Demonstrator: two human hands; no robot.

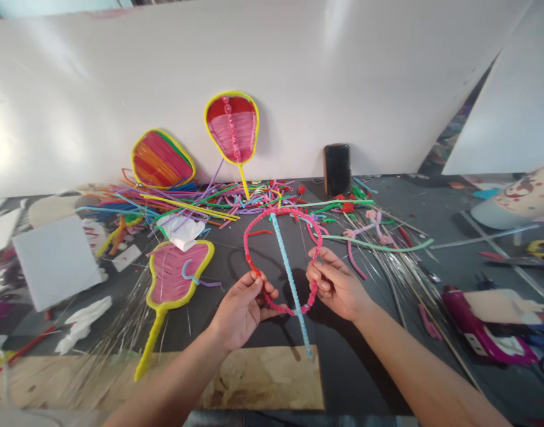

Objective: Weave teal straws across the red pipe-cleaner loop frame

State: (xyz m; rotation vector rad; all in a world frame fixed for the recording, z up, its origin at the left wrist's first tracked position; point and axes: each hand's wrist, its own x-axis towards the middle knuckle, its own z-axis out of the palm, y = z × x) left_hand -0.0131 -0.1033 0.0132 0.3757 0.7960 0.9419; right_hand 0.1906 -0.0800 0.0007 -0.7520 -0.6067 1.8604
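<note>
Close to the body, over the edge of the wooden board (263,385), free lower end of the blue rod (289,273), well past the rim. Slightly farther, pinching the pink ring (247,238) at lower left with the left hand (239,303), at lower right with the right hand (338,284). Slanting away and leftward between both along the rod's long axis, near crossing closer to the left fingertips, reaching the far rim. Beyond, heaped colored stems (254,200); then a phone (337,170).
</note>
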